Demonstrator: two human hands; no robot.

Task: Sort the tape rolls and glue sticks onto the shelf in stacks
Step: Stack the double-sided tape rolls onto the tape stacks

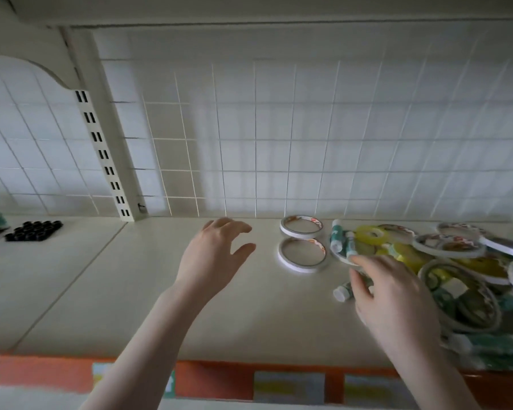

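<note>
Two thin white-rimmed tape rolls (pixel 302 241) lie flat, side by side on the cream shelf (pixel 131 276). To their right: a jumbled pile (pixel 444 261) of yellow and white rolls with green-and-white glue sticks (pixel 336 235). My left hand (pixel 212 255) hovers, fingers loosely spread, empty. My right hand (pixel 394 297) reaches into the pile's edge; grip unclear.

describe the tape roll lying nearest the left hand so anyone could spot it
On the cream shelf, two thin white tape rolls lie flat, apart from the jumbled pile on the right. It is the front tape roll, nearer the shelf's edge. The back roll is nearer the grid wall.
</note>
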